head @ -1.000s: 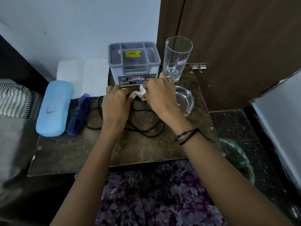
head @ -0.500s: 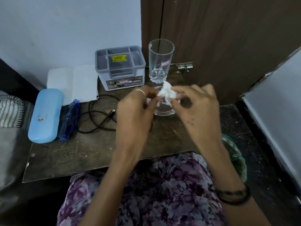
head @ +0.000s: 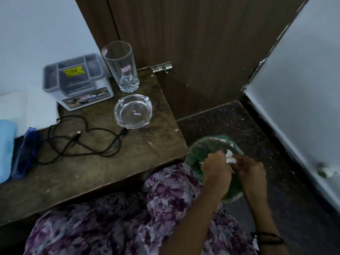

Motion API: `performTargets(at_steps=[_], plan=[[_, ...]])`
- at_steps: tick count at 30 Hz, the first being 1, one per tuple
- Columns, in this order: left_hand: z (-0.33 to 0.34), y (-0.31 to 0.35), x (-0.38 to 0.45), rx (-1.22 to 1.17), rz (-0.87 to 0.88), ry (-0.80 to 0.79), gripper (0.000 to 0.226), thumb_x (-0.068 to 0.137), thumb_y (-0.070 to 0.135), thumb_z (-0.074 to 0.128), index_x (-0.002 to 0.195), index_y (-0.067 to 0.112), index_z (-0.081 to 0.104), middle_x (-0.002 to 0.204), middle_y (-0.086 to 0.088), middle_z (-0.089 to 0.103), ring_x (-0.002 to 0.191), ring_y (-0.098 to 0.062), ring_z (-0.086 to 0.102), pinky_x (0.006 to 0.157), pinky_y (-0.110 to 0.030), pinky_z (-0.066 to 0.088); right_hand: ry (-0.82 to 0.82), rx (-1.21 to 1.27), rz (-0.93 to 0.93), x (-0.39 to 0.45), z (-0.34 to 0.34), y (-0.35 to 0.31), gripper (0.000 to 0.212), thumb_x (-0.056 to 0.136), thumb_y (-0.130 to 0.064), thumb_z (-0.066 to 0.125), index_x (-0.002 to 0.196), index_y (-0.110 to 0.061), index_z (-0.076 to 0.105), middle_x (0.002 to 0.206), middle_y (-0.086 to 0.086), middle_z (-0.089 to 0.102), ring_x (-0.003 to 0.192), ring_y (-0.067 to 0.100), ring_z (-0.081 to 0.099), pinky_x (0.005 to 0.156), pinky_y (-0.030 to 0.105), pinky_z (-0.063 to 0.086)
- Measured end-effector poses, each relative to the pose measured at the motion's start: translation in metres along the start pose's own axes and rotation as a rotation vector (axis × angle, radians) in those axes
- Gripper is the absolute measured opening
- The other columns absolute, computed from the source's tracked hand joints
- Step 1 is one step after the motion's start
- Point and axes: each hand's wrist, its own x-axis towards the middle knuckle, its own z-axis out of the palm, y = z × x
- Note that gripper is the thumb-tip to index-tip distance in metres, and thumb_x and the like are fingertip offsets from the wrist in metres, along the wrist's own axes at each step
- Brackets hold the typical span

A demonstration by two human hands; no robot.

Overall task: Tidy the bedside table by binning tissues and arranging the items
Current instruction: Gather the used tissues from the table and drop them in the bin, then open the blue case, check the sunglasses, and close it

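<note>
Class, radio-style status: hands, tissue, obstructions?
Both hands, left hand and right hand, pinching crumpled tissue. Tissue above green-lined bin. Nothing blocking drop.

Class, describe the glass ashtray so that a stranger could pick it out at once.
Start at the brown bedside table. Near its right edge, in front of the tall drinking glass, sits the glass ashtray. Unlike the glass, it is low, round and notched at the rim.

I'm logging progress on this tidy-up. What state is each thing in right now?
Tissue: crumpled, held by both hands above the bin.
Left hand: closed on the tissue.
Right hand: closed on the tissue.
Bin: open, lined with a green bag.
Glass: upright, empty.
Ashtray: upright.
Cable: loose, tangled, unplugged.
</note>
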Motion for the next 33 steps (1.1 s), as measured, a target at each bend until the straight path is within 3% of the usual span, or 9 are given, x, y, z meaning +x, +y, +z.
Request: performTargets(at_steps=[3,8,12,14,17,21,25,29,33], plan=[[0.021,-0.013,0.025,-0.034,-0.095,-0.032,0.025,0.092,0.001,0.040,0.099,-0.003,0.064,0.102,-0.021,0.066,0.098,-0.033,0.063,0.079,-0.039,0.050,-0.060,0.004,0.035,0.007,0.025,0.015,0.022,0.082,-0.016,0.067,0.103,-0.014,0.071,0.094,0.012,0.074,0.085,0.029,0.067,0.072,0.039,0.053],[0.034,-0.030,0.041,-0.054,-0.166,-0.094,0.020,0.092,0.008,0.046,0.096,-0.002,0.063,0.099,-0.020,0.066,0.094,-0.032,0.064,0.073,-0.037,0.050,-0.183,-0.072,0.141,0.007,0.055,0.025,0.041,0.085,-0.019,0.062,0.125,-0.019,0.057,0.111,0.013,0.068,0.100,0.032,0.062,0.078,0.042,0.052],[0.025,-0.026,0.037,-0.105,-0.118,-0.081,0.021,0.091,0.002,0.045,0.098,0.005,0.064,0.099,-0.011,0.066,0.094,-0.025,0.062,0.076,-0.033,0.051,-0.139,-0.035,0.169,0.006,0.041,0.008,0.028,0.086,-0.013,0.055,0.113,-0.014,0.064,0.100,0.015,0.069,0.090,0.032,0.062,0.071,0.040,0.052],[0.014,-0.020,0.025,-0.131,-0.059,-0.050,0.024,0.092,0.002,0.043,0.104,0.007,0.063,0.103,-0.009,0.066,0.086,-0.016,0.058,0.066,-0.022,0.049,-0.075,-0.001,0.173,0.002,0.023,-0.010,0.025,0.087,-0.010,0.054,0.108,-0.015,0.067,0.091,0.014,0.070,0.078,0.029,0.063,0.066,0.039,0.052],[-0.011,-0.006,-0.007,-0.069,0.058,0.054,0.025,0.097,0.009,0.039,0.114,0.009,0.057,0.099,-0.009,0.064,0.080,-0.014,0.057,0.054,-0.018,0.041,0.030,0.075,0.078,-0.008,-0.008,-0.046,0.022,0.086,-0.008,0.056,0.103,-0.014,0.068,0.083,0.011,0.069,0.070,0.025,0.062,0.063,0.039,0.053],[-0.053,-0.004,-0.054,-0.163,0.142,0.229,0.020,0.096,0.011,0.040,0.108,0.013,0.056,0.097,-0.010,0.065,0.083,-0.022,0.062,0.067,-0.030,0.049,0.070,0.231,-0.048,-0.026,-0.041,-0.098,0.023,0.084,-0.009,0.057,0.099,-0.022,0.068,0.090,0.004,0.068,0.080,0.022,0.063,0.074,0.039,0.053],[-0.106,-0.020,-0.087,-0.369,0.178,0.417,0.022,0.092,0.010,0.048,0.107,0.022,0.058,0.099,0.002,0.067,0.078,-0.002,0.058,0.063,-0.008,0.044,-0.025,0.380,-0.235,-0.046,-0.048,-0.154,0.023,0.084,-0.008,0.058,0.101,-0.021,0.069,0.094,-0.002,0.069,0.088,0.014,0.064,0.081,0.037,0.053],[-0.156,-0.052,-0.108,-0.466,0.228,0.556,0.024,0.089,0.010,0.052,0.103,0.029,0.057,0.098,0.006,0.070,0.091,-0.009,0.066,0.083,-0.029,0.053,-0.119,0.414,-0.429,-0.058,-0.035,-0.212,0.026,0.084,-0.010,0.060,0.105,-0.022,0.067,0.099,-0.002,0.069,0.090,0.012,0.065,0.083,0.030,0.053],[-0.198,-0.094,-0.121,-0.439,0.189,0.670,0.032,0.089,0.010,0.055,0.099,0.040,0.053,0.091,0.021,0.063,0.086,0.010,0.059,0.075,-0.005,0.045,-0.179,0.393,-0.605,-0.068,-0.011,-0.264,0.027,0.084,-0.011,0.063,0.108,-0.023,0.065,0.100,-0.006,0.068,0.091,0.008,0.063,0.082,0.031,0.053]])
